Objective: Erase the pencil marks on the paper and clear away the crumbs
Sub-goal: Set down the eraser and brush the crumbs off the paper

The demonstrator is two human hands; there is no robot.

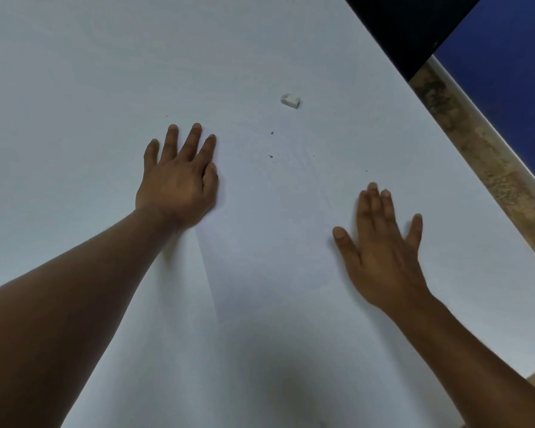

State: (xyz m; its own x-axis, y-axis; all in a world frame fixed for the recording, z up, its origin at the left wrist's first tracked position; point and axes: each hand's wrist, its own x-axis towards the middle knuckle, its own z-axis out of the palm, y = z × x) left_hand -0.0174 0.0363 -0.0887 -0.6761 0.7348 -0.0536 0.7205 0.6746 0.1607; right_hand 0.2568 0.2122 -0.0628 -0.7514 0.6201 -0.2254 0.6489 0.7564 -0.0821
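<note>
A white sheet of paper [269, 230] lies on the white table, hard to tell from it. My left hand [178, 177] rests flat on the sheet's left edge, fingers spread, holding nothing. At the sheet's right side my right hand [383, 245] is flat and open, slightly blurred. Several dark eraser crumbs [271, 156] are scattered on the paper between and beyond the hands. Faint pencil traces [303, 162] show near them. A small white eraser [290, 101] lies on the table beyond the sheet, apart from both hands.
The white table [74, 72] fills most of the view. Its right edge [464, 97] runs diagonally, with mottled brown floor [488, 168] below it. A blue surface [513, 57] and a black panel [408, 23] are at the top right.
</note>
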